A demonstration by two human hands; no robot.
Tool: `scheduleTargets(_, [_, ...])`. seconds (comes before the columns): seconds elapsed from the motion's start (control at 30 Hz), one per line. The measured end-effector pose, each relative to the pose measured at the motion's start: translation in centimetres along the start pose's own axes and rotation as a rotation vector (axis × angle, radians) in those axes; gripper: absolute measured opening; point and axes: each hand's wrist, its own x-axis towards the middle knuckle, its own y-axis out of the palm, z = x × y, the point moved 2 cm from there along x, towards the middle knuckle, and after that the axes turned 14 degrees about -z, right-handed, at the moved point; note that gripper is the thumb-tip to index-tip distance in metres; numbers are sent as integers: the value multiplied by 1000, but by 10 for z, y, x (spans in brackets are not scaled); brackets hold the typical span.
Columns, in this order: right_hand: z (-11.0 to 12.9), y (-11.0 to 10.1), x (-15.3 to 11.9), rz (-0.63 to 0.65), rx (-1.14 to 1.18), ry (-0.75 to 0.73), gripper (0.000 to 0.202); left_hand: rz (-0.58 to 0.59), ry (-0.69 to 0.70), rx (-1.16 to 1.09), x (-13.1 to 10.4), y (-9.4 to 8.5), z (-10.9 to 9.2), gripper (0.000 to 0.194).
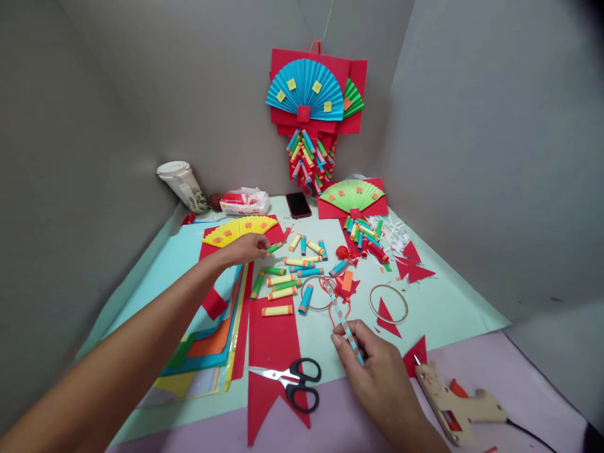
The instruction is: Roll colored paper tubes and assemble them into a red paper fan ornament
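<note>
My left hand [252, 247] reaches over the yellow paper fan [236, 230], its fingertips closed on a small green paper roll [275, 247] with orange banding. Between the thumb and fingers of my right hand [372, 355] is a slim light-blue patterned stick [340, 314], tilted up and away; its exact kind is unclear. Past its tip lie a red cord [348, 308] and a metal ring [317, 308]. Several more paper rolls in yellow, green and blue, such as a yellow roll [277, 310], lie between the hands. A red paper strip [271, 340] with a notched end runs toward me.
Black-handled scissors [302, 384] rest across the red strip. At the right front is a glue gun [457, 402]. Coloured sheets [207, 346] lie left. Farther back are a phone [298, 205], tissue pack [245, 201], tumbler [183, 185] and green fan [352, 196]. A red decoration [306, 94] hangs behind.
</note>
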Motion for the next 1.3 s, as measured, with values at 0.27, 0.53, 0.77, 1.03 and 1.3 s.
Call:
scheduleTargets(0.27, [-1,-1,2,-33,-61,-37,28,123,-19,-248,-24,-7,0,43])
scheduleTargets(0.53, [-5,0,3,-15,-78,-39,26,14,-32,-135,-7,1,8,44])
scheduleTargets(0.77, [-6,0,3,-14,-103,-48,26,56,47,-48,3,15,4,32])
scheduleTargets(1.03, [-7,1,3,13,-108,-32,28,13,82,-23,4,6,4,32])
scheduleTargets(1.3, [-6,4,2,40,-97,-19,24,-6,235,13,5,29,-44,41])
